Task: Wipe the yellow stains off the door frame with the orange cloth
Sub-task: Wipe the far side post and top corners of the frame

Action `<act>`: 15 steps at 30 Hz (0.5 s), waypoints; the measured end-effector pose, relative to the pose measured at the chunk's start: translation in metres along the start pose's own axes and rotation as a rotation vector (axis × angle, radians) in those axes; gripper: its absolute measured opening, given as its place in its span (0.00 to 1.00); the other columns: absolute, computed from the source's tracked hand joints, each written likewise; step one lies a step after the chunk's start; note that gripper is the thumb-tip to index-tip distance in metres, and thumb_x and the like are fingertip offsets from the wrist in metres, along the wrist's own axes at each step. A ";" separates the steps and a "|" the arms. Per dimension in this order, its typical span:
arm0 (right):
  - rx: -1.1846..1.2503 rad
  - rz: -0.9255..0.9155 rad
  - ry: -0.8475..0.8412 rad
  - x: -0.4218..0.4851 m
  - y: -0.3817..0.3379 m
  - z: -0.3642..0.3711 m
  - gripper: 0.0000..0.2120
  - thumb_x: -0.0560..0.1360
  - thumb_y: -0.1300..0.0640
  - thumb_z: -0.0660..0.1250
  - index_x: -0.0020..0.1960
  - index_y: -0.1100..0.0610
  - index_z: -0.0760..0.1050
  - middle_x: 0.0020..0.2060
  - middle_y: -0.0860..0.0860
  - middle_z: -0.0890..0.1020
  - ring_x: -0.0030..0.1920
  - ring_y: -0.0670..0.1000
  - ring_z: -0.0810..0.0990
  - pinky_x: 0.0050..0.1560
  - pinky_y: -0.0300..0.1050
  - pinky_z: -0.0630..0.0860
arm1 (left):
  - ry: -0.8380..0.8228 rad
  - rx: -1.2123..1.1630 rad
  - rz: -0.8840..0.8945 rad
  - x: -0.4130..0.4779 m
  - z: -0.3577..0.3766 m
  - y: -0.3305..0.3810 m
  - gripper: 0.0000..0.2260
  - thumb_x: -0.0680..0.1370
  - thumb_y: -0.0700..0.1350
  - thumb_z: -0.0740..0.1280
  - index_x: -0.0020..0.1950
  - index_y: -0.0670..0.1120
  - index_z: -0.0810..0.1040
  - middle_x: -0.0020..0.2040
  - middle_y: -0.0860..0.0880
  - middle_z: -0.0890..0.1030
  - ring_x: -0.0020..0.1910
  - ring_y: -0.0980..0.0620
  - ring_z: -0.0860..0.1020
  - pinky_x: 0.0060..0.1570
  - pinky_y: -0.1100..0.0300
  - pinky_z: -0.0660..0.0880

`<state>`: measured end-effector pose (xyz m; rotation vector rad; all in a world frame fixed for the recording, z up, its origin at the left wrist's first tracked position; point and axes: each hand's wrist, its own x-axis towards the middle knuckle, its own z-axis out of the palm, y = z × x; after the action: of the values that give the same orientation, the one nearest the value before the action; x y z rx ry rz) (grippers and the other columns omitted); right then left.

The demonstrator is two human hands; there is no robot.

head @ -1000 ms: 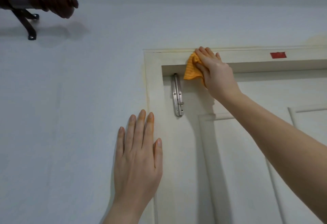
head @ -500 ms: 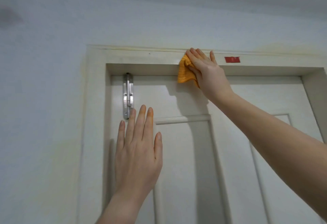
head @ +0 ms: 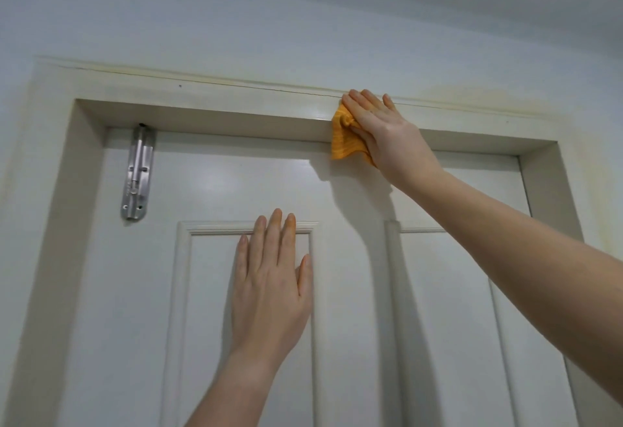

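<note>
Item 1, nearest: my left hand (head: 269, 278), fingers spread and empty, laid flat on the raised panel of the door (head: 236, 174), gripping nothing. It serves as a brace.

Item 2: my right hand (head: 381, 130), fingers flat and together, pressing the orange cloth (head: 345, 142) against the top rail of the door frame (head: 202, 96), right of centre. The cloth is bunched, and part of it hangs below the rail's lower edge.

Item 3: metal bolt (head: 137, 174) at the door's upper left corner, well clear of the work.

Item 4, farthest: yellow stains (head: 472, 96), a faint line along the rail's upper edge, with a wider patch on the wall (head: 303, 22) above the right corner.

Handling note: I judge that firm, even pressure, overlapping strokes toward the right corner and the cloth's edge worked into the upper seam would do best. Refolding to a clean face may help.

Not determinable: the rail under the cloth and palm is hidden; the frame's lower parts are cut off; whether the left part is fully clean is hard to tell.
</note>
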<state>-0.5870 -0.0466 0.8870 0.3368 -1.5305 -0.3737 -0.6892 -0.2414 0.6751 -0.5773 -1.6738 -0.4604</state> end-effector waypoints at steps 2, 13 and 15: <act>0.020 0.003 0.016 -0.007 0.014 -0.002 0.21 0.87 0.58 0.58 0.79 0.59 0.67 0.77 0.57 0.70 0.79 0.59 0.66 0.81 0.56 0.58 | 0.005 0.004 -0.014 0.000 0.009 0.011 0.30 0.89 0.58 0.48 0.90 0.49 0.53 0.90 0.49 0.52 0.90 0.48 0.48 0.88 0.44 0.52; 0.049 0.121 0.093 -0.057 0.089 -0.020 0.20 0.87 0.58 0.59 0.78 0.56 0.69 0.77 0.55 0.70 0.79 0.54 0.66 0.81 0.51 0.58 | 0.025 0.058 0.036 0.007 0.051 0.070 0.30 0.89 0.57 0.49 0.90 0.48 0.52 0.90 0.46 0.51 0.90 0.44 0.46 0.87 0.40 0.53; 0.042 0.141 0.101 -0.062 0.098 -0.023 0.20 0.87 0.57 0.59 0.78 0.56 0.69 0.77 0.54 0.70 0.79 0.53 0.66 0.81 0.50 0.58 | 0.027 0.076 0.033 0.010 0.054 0.079 0.30 0.89 0.58 0.48 0.90 0.47 0.52 0.90 0.45 0.52 0.90 0.44 0.47 0.87 0.40 0.52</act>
<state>-0.5622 0.0681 0.8742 0.2747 -1.4552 -0.2108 -0.6849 -0.1456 0.6746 -0.5406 -1.6466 -0.3774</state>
